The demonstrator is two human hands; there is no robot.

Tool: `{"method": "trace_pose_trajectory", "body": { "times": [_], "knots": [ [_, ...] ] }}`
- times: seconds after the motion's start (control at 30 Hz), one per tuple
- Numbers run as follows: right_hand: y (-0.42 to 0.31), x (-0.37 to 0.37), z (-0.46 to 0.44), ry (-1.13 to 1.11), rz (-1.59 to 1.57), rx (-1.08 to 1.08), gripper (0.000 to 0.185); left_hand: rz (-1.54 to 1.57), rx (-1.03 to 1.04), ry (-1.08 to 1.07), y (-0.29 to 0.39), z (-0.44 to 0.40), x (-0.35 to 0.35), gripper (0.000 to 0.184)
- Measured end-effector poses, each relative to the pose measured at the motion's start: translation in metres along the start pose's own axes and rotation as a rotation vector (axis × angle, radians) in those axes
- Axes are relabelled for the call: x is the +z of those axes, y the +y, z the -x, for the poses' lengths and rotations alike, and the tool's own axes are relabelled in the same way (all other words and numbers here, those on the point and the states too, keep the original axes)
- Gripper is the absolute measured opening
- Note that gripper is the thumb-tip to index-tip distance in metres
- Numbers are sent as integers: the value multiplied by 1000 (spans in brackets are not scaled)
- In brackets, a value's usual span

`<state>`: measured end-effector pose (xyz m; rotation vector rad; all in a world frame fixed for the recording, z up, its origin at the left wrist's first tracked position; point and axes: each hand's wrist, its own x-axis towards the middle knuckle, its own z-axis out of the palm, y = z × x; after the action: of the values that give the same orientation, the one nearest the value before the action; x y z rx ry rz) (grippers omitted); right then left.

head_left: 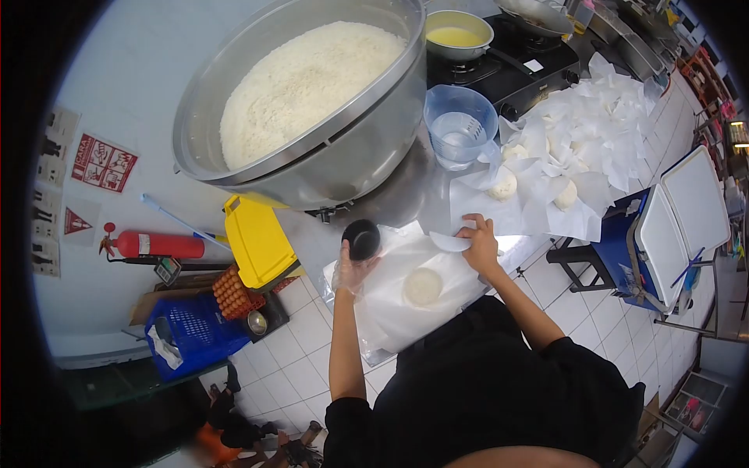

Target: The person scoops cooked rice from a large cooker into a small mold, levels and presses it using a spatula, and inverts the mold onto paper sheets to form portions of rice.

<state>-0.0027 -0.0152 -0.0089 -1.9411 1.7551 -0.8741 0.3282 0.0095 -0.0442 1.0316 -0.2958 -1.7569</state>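
Note:
My left hand (pixel 354 271), in a clear plastic glove, is closed around a small black bowl (pixel 362 240) tipped so that its dark inside faces up. My right hand (pixel 479 243) pinches the lifted edge of a white paper sheet (pixel 449 243). Between my hands, a round flat mound of white rice (pixel 422 287) rests on the stack of white paper (pixel 382 312) close to my body. Beyond my right hand lie several paper-wrapped rice portions (pixel 503 184), some of them partly uncovered.
A huge metal pot (pixel 335 168) full of white rice (pixel 312 78) stands at the back left. A clear blue-tinted jug (pixel 460 125) is beside it. A pan of yellow liquid (pixel 456 37) sits on the black stove (pixel 538 86). A yellow lid (pixel 257 242) and a blue cooler (pixel 616 257) flank the table.

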Motion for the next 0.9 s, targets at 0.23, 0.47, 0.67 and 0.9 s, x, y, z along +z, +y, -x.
{"method": "trace_pose_trajectory", "body": {
  "times": [0.23,0.47,0.67,0.9],
  "knots": [
    [20,19,1,107,110,-109,34,113,327,398,-43,-7,-12,60],
    [23,-43,-51,417,104,-98,41,-682,839,720,-101,-20,-66,54],
    [53,-96,-80,310,26,-55,42,252,769,545,-52,9,-9,63],
    [78,-143,-86,497,-53,70,21,22,1336,702,160,126,45,68]
  ]
}}
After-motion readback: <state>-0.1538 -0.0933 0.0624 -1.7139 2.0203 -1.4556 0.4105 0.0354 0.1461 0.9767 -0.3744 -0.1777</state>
